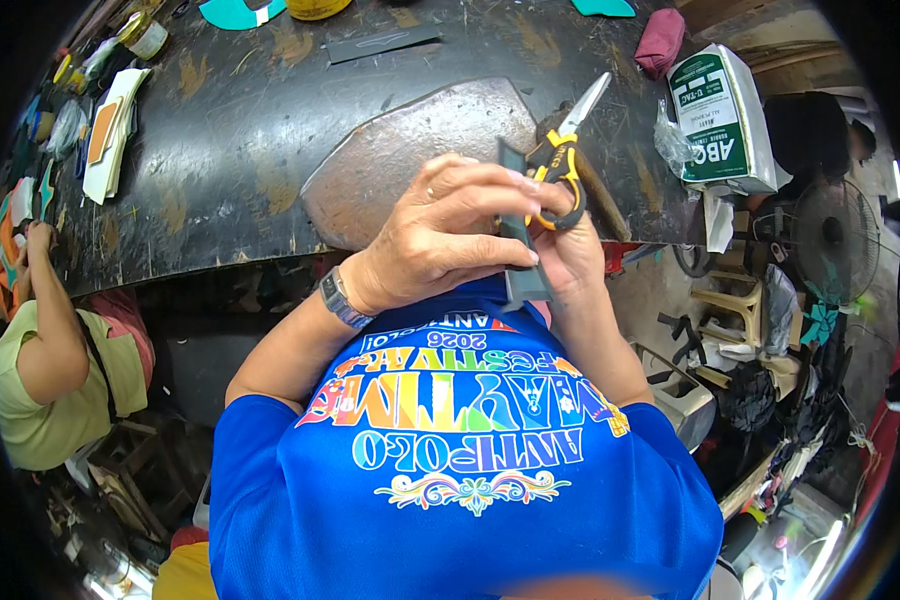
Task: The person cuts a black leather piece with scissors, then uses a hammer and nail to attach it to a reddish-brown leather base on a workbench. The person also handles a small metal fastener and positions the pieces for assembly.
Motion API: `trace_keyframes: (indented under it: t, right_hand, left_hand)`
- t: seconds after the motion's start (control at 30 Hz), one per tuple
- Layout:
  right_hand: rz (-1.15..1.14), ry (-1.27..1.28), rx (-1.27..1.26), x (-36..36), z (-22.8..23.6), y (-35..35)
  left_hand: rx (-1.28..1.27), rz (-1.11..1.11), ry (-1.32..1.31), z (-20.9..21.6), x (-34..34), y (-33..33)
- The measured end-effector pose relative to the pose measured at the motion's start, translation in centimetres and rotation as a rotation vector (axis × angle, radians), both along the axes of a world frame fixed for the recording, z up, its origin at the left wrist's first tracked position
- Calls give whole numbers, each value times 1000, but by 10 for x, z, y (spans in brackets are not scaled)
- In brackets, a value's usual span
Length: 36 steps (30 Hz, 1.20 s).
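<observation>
My left hand (440, 230), with a watch on its wrist, is closed on a narrow dark green strip (527, 285) held upright in front of my chest. My right hand (575, 250) is just to the right of it, with scissors (560, 165) in its grip. The scissors have black and yellow handles, and their blades point up and away to the right. Part of the right hand's fingers is hidden behind the strip and the handles. Beyond my hands a worn, rounded stone slab (410, 150) lies on the black table (260, 120).
A wooden tool handle (602, 195) lies right of the slab. A dark flat piece (383, 44) lies farther back. At right stand a white-and-green package (715, 120) and a maroon pouch (660, 43). Cards (110, 140) and a jar (144, 36) are at left, near another person (55, 360).
</observation>
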State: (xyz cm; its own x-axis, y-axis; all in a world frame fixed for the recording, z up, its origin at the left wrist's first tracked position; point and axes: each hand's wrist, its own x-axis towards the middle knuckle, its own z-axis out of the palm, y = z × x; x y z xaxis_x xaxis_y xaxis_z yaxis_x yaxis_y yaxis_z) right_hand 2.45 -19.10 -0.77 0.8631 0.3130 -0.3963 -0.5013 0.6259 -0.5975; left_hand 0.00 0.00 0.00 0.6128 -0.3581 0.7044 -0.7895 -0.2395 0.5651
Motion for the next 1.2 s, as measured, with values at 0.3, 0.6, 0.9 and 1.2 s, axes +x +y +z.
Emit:
trace_keyframes:
  t: [0.3,0.6,0.9,1.2]
  right_hand:
    - [492,-295,-228,-27,1,-31]
    - [551,-272,-303,-43,-8,-44]
    - [552,-153,-277,-41,-13,-47]
    - [544,-136,-284,-41,-10,-46]
  left_hand:
    - [-667,-15,817,7,19,9]
    - [-777,-42,936,-16,29,6]
    - [-768,-93,1032,-19,30,13]
    - [-811,-107,1103,-23,32,17]
